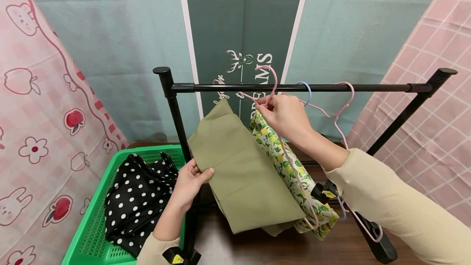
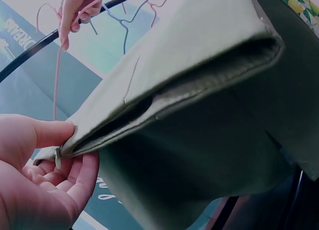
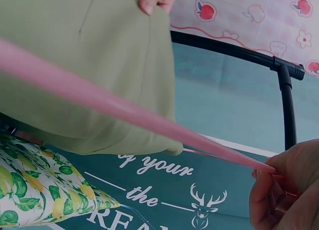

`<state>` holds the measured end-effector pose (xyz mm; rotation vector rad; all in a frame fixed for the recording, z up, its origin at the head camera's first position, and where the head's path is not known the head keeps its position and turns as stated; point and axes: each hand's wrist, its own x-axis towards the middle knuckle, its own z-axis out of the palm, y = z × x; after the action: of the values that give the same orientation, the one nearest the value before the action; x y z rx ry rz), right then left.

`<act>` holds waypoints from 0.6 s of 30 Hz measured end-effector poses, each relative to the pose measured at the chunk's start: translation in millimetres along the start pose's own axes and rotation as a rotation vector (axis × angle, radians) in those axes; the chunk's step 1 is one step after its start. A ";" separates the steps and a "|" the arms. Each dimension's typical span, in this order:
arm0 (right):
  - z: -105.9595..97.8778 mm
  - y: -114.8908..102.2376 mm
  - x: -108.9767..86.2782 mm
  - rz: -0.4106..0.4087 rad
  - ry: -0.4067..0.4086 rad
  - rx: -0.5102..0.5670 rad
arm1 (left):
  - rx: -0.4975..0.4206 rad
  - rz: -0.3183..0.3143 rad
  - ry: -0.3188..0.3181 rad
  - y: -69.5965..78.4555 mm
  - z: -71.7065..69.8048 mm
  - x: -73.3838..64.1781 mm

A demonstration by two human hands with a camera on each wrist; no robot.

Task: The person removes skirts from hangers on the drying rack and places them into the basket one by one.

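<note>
My left hand [image 1: 192,181] pinches the edge of an olive-green skirt [image 1: 243,167], thumb on top. In the left wrist view, a zip pull [image 2: 58,158] shows beside those fingers at the waist opening. My right hand [image 1: 287,115] pinches a pink hanger [image 1: 272,79] just below its hook, close to the rail [image 1: 220,88]. One side of this hanger runs in front of the skirt in the right wrist view; a thinner stretch shows past the skirt's corner. Whether the hook rests on the rail, I cannot tell. A lemon-print garment [image 1: 283,167] hangs behind the skirt.
A blue hanger hook [image 1: 307,89] and another pink hanger [image 1: 347,97] are on the rail to the right. At lower left, a green basket [image 1: 88,228] holds a black polka-dot garment [image 1: 137,199]. The rack's black upright [image 1: 176,122] stands between basket and skirt.
</note>
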<state>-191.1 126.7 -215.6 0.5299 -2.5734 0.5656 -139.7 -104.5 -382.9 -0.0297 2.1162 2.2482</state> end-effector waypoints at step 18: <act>1.4 5.5 -3.2 0.015 -0.020 0.018 | 0.120 0.109 -0.054 32.6 -11.0 -15.0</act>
<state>-191.4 131.6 -220.0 0.5256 -2.5948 0.5924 -126.8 -117.8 -350.3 0.1530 2.2721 2.1454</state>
